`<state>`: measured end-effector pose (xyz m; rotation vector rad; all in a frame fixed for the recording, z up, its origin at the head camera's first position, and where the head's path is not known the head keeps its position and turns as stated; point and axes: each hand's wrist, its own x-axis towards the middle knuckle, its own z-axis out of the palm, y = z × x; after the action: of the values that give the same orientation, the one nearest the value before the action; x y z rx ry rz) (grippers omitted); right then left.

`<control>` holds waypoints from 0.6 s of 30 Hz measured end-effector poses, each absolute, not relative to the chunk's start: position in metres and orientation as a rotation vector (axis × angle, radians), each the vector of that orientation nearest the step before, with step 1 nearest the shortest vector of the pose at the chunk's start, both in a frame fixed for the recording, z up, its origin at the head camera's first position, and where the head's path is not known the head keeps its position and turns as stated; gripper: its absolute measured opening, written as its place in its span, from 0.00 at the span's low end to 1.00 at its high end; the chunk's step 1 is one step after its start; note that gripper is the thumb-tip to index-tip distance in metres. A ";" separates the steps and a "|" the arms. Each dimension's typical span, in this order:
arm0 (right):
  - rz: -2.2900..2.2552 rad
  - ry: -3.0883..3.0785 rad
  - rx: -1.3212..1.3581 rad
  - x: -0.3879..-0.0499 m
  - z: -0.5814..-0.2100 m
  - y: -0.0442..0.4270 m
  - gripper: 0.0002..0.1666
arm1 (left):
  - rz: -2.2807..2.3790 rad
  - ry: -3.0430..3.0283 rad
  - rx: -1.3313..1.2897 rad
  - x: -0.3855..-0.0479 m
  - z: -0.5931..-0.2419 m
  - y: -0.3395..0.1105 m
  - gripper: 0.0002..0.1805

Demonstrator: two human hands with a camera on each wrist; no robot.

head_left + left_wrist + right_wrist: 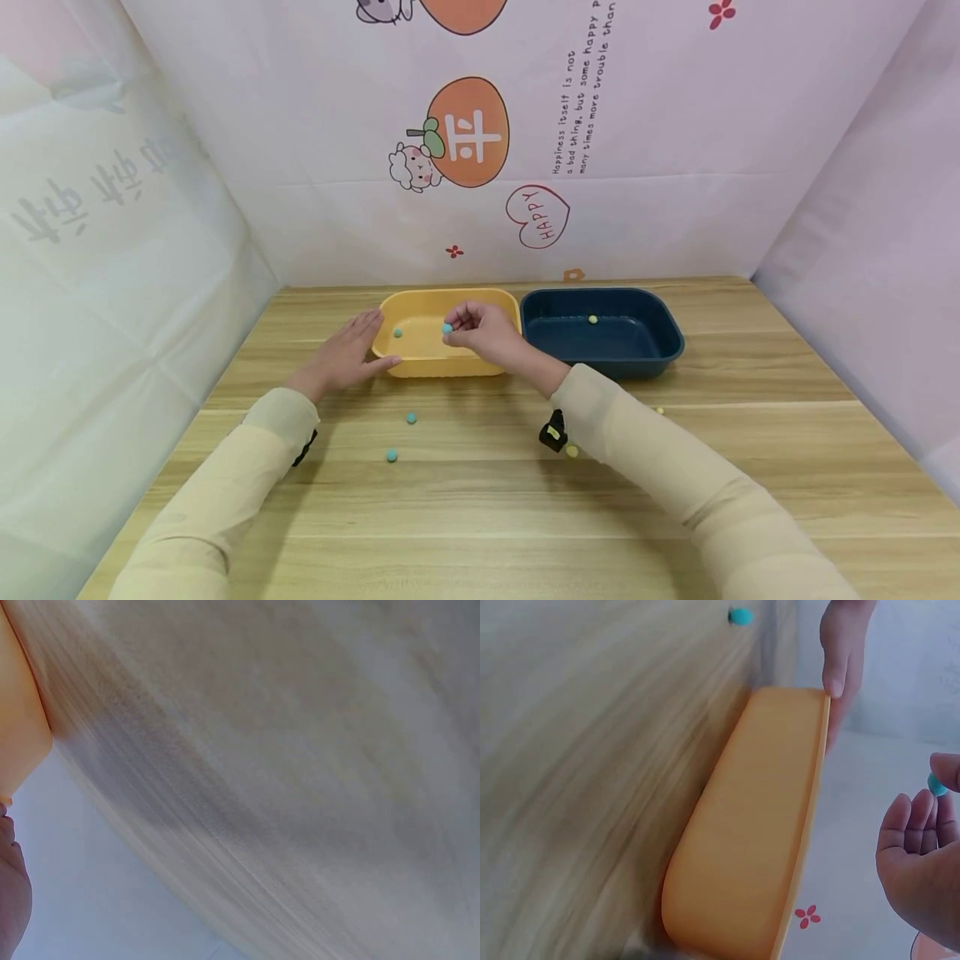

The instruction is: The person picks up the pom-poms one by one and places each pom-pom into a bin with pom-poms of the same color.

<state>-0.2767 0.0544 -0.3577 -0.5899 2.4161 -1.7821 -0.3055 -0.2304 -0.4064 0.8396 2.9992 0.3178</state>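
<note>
Above the yellow tub [450, 367], my right hand [487, 335] pinches a small blue ball [447, 328] between thumb and fingertips. The right wrist view shows this ball [937, 784] held clear of the tub's rim. With fingers extended, my left hand [345, 357] rests on the left end of the same tub, its thumb along the near rim. Inside the tub, toward the left, lies another blue ball [398, 332]. On the table in front are two more, a nearer blue ball [392, 455] and a farther blue ball [411, 418].
A navy tub [600, 364] stands against the yellow one's right side, with a yellow ball [593, 320] inside. Two yellow balls lie by the right forearm, one a yellow ball [572, 451] beside the black wrist strap [553, 433]. Printed cloth [337, 225] hangs behind the table.
</note>
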 end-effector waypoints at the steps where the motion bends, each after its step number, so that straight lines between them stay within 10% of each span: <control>1: -1.791 2.418 -0.582 -0.279 -0.357 0.055 0.08 | 0.316 2.998 0.841 -0.306 -0.406 -0.231 0.53; 18: -1.723 2.644 -0.339 -0.318 -0.362 0.049 0.07 | 0.322 3.001 0.859 -0.305 -0.407 -0.231 0.53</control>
<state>-0.3181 0.0492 -0.3616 -0.3387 2.6440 -1.7232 -0.3054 -0.2310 -0.4067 0.8590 3.0014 0.3217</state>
